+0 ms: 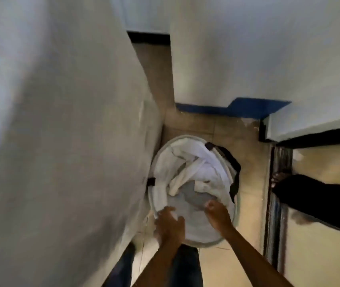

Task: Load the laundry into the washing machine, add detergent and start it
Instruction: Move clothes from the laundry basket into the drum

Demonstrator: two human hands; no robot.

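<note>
A round white laundry basket (234, 219) stands on the tiled floor in front of me, against a wall. White cloth (187, 162) fills it, with a grey piece (196, 198) lower down and a dark garment (230, 157) hanging over its right rim. My left hand (170, 223) grips a piece of white cloth at the basket's near left rim. My right hand (216, 213) reaches into the basket and pinches the grey cloth. No washing machine or detergent is in view. The frame is blurred.
A pale wall (61, 141) rises close on the left. Another wall with a blue baseboard (237, 109) stands behind the basket. On the right is a doorway threshold (274, 204), where another person's dark sleeve and hand (278, 179) reach in.
</note>
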